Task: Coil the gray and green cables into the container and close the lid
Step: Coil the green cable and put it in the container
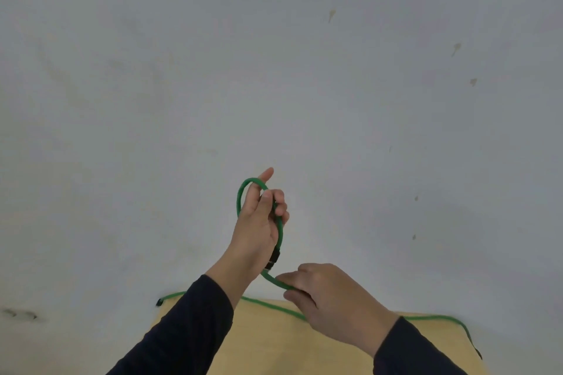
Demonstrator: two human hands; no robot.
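A green cable (pixel 240 201) loops around my raised left hand (pixel 259 222), passing over the fingers and down the palm side, where a black connector (pixel 274 259) hangs by the wrist. My right hand (pixel 323 295) pinches the same cable just below that, above the wooden table (pixel 274 344). The rest of the green cable trails across the table's far edge to both sides. No gray cable or container is in view.
A plain grey-white wall with a few small marks fills most of the view. The light wooden table sits at the bottom, its far edge against the wall. A black cable end (pixel 159 302) hangs off the table's left corner.
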